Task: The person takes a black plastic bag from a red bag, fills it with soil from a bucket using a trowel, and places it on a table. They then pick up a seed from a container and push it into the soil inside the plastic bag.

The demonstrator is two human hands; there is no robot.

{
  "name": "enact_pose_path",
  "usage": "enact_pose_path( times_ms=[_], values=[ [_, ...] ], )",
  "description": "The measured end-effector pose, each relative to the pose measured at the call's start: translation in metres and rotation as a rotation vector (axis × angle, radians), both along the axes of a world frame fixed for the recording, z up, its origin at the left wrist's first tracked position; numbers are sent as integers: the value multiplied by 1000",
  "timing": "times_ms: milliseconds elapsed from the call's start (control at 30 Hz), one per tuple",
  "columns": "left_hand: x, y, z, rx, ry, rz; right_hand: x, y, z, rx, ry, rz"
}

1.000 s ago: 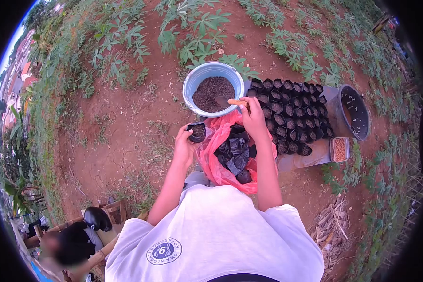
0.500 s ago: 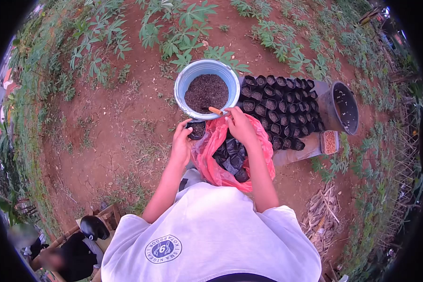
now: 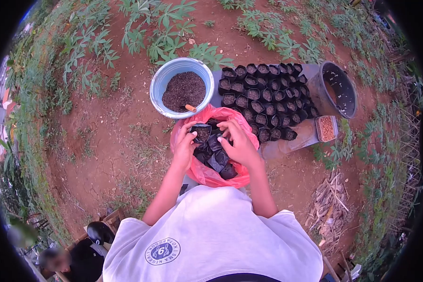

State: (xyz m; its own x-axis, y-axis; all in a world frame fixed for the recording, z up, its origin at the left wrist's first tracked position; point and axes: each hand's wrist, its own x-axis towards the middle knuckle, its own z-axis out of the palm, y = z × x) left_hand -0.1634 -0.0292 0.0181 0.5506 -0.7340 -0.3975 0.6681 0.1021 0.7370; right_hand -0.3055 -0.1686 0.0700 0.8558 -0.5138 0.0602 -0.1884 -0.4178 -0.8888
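My left hand point(image 3: 184, 145) is closed on the side of a small black seedling bag point(image 3: 202, 134) with dark soil inside. Just right of that bag is my right hand point(image 3: 239, 144), its fingers bent and apart with nothing visible between them. Both hands are over a pink plastic bag point(image 3: 246, 127), which holds several crumpled black seedling bags point(image 3: 217, 160). Beyond it stands a light-blue bucket point(image 3: 155, 89) of dark soil point(image 3: 183, 89). A short orange handle point(image 3: 191, 108) sticks up at the bucket's near side; the rest of that tool is hidden.
Rows of soil-filled black bags point(image 3: 267, 95) stand on a grey sheet point(image 3: 279, 149) to the right. Past them are a dark bucket point(image 3: 352, 94) and a clear box of tan grains point(image 3: 326, 128). Leafy plants point(image 3: 164, 28) grow ahead. Another person point(image 3: 82, 263) is at the lower left.
My right hand has let go of the orange handle and come down beside the held seedling bag. My left hand has brought that bag over the pink bag. The view has shifted slightly right.
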Motion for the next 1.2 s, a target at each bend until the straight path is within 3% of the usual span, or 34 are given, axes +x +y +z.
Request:
enact_pose_path(
  times_ms=[267, 533, 1200],
  values=[
    [-104, -44, 6, 77, -46, -67, -94, -37, -2, -2, -22, 136],
    [-185, -84, 13, 13, -109, -79, -183, -64, 0, -30, -27, 97],
    [-198, -113, 20, -23, -66, -491, -229, -33, 17, -132, -19, -265]
  ],
)
